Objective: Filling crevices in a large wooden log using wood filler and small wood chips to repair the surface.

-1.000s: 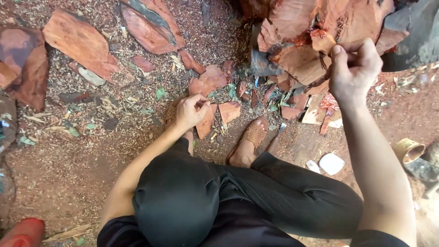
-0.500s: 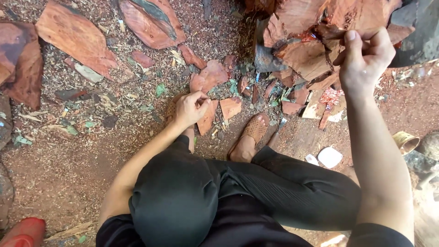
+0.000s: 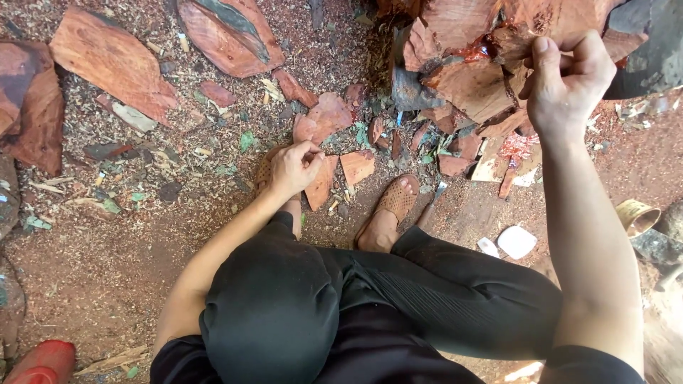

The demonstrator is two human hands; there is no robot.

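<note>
Head view looks straight down on a seated person in black trousers, with the big reddish wood block (image 3: 484, 64) at the top as the landmark; the right hand (image 3: 565, 85) is raised against the block's lower right edge, its grip pinched together on a thin splinter of wood that is mostly hidden by the fingers (image 3: 544, 60); the left hand (image 3: 292, 167) lies well down and to the left of the block, low over the ground, its grip closed on the upper edge of a flat reddish wood chip (image 3: 320, 185) that rests tilted on the sawdust floor (image 3: 107, 249); a second small chip (image 3: 357, 167) lies just beside that one, on the side nearer the block; a sandalled foot (image 3: 388, 213) rests below the block; larger bark slabs (image 3: 114, 64) lie far to the left of the block; a small white piece (image 3: 516, 242) lies on the ground below it, and a red object (image 3: 43, 363) sits in the far lower left corner, well apart from the block.
</note>
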